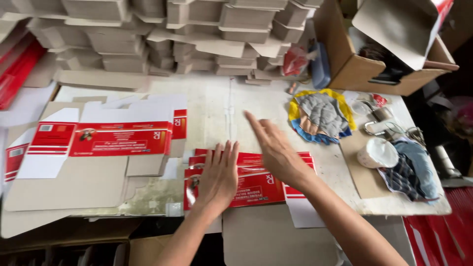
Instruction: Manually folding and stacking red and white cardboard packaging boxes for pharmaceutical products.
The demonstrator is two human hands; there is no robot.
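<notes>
Both forearms reach up from the table's near edge. Left hand [218, 173] presses flat, fingers spread, on a red-and-white flat cardboard carton blank [256, 189]; right hand [277, 150] hovers open just above it. Bare white tabletop [221, 108] lies beyond; a stack of unfolded red-banded blanks [98, 148] sits left.

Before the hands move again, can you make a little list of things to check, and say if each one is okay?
1. Left hand lies flat on the red and white flat carton: ok.
2. Right hand is open and holds nothing: ok.
3. Carton rests fully on the table: not ok, its near edge hangs over.
4. Stack of flat cartons on the left sits apart from the hands: ok.
5. Cloth pad lies away from the carton: ok.
6. Carton creases lined up: cannot tell.
</notes>
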